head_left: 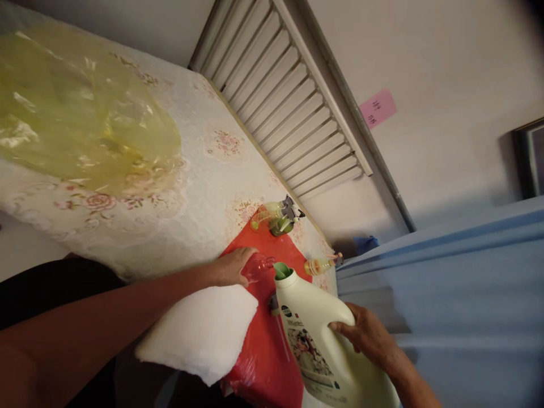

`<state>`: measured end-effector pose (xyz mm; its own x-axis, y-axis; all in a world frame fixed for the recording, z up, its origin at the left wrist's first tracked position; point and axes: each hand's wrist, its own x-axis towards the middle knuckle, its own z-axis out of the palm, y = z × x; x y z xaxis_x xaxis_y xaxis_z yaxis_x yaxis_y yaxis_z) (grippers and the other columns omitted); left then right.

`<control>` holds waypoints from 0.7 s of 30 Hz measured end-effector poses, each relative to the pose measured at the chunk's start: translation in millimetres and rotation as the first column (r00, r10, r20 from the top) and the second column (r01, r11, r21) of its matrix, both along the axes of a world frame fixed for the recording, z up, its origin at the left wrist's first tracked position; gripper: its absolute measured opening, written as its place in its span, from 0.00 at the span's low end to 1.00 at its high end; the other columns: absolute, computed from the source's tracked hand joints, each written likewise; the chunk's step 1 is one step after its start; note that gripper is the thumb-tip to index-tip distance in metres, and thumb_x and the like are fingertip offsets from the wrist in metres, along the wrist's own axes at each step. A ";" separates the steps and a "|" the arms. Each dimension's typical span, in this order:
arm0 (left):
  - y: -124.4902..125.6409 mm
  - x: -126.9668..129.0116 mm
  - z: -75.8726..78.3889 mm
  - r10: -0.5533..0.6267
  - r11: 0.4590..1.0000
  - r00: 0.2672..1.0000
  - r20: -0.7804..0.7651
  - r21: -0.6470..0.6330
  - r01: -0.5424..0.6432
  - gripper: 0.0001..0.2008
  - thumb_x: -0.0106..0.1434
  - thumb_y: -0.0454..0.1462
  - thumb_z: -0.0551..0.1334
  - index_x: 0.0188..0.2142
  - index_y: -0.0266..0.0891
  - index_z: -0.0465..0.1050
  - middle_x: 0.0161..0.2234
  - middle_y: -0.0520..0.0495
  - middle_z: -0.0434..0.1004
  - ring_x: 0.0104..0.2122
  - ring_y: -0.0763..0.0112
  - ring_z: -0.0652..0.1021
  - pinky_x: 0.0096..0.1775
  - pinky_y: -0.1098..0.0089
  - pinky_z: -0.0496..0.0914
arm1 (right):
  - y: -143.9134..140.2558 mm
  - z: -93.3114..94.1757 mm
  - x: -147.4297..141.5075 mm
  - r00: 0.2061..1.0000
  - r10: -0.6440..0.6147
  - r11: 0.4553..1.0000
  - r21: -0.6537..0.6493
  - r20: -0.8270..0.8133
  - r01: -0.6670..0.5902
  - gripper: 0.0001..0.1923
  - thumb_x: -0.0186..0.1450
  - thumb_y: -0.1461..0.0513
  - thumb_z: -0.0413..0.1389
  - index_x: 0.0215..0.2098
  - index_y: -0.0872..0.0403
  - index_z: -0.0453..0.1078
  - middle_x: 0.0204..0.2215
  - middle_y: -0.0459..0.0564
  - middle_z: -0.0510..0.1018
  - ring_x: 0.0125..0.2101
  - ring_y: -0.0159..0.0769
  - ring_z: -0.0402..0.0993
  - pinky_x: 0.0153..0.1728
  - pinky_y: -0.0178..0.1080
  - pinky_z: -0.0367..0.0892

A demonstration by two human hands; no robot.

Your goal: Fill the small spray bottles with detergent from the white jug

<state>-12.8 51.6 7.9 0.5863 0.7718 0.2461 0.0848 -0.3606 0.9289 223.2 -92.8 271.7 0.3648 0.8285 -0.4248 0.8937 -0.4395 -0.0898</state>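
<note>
My left hand (233,266) is wrapped round the body of a small clear plastic bottle (257,267), whose neck points right. Gripped by its handle in my right hand (365,334) is a large pale-green jug (317,323), tilted so its mouth comes close to the bottle's neck. A green pouring spout (281,271) sticks out of the jug's mouth; whether it touches the bottle, I cannot tell. No stream of liquid can be made out. Beneath both lies a red plastic sheet (278,249). A white folded cloth or pad (204,331) is beside my left forearm.
Behind the bottle are a dark-topped spray bottle (272,216) and, further right, a yellowish pump bottle (318,265). A yellow plastic bag (85,113) covers part of the flowered tablecloth (221,187). Along the wall runs a metal rack (289,102); a blue curtain (459,294) hangs at right.
</note>
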 end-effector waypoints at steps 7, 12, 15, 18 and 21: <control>-0.3 -0.1 2.6 0.005 1.000 0.999 -0.032 -0.012 -0.005 0.41 0.46 0.36 0.71 0.59 0.44 0.59 0.57 0.40 0.69 0.59 0.43 0.69 0.58 0.53 0.66 | 1.7 1.3 -2.2 1.000 0.001 1.000 -0.008 -0.012 -0.001 0.20 0.55 0.49 0.57 0.35 0.57 0.71 0.22 0.45 0.70 0.18 0.29 0.63 0.18 0.32 0.59; 0.1 0.6 1.4 0.014 1.000 0.999 -0.037 0.018 -0.013 0.41 0.46 0.36 0.71 0.59 0.45 0.58 0.57 0.40 0.69 0.59 0.43 0.69 0.58 0.51 0.66 | 1.5 1.5 0.3 1.000 -0.001 1.000 -0.002 -0.013 0.001 0.20 0.55 0.49 0.58 0.37 0.57 0.71 0.21 0.44 0.70 0.19 0.29 0.63 0.18 0.31 0.59; -0.1 0.4 0.7 0.013 1.000 0.999 -0.038 0.016 -0.013 0.41 0.47 0.37 0.71 0.59 0.46 0.58 0.58 0.40 0.69 0.59 0.43 0.69 0.58 0.51 0.66 | 1.4 1.7 1.2 1.000 -0.002 1.000 -0.010 -0.005 0.002 0.20 0.55 0.49 0.58 0.37 0.57 0.71 0.21 0.43 0.69 0.18 0.28 0.63 0.18 0.31 0.58; 0.3 1.2 -1.1 0.014 1.000 0.999 -0.046 0.007 -0.013 0.42 0.46 0.36 0.71 0.60 0.45 0.58 0.58 0.39 0.68 0.60 0.43 0.68 0.59 0.52 0.66 | 1.7 1.7 2.3 1.000 0.000 1.000 -0.010 -0.015 0.000 0.21 0.55 0.49 0.58 0.38 0.57 0.71 0.21 0.44 0.70 0.18 0.28 0.62 0.18 0.31 0.57; 1.9 3.6 -5.0 0.012 1.000 0.999 -0.038 0.006 -0.012 0.42 0.46 0.37 0.71 0.60 0.46 0.58 0.58 0.40 0.68 0.60 0.43 0.69 0.58 0.53 0.66 | 2.1 1.5 3.5 0.999 0.002 1.000 -0.008 -0.032 -0.002 0.21 0.55 0.50 0.57 0.38 0.58 0.71 0.23 0.45 0.71 0.19 0.28 0.62 0.18 0.31 0.58</control>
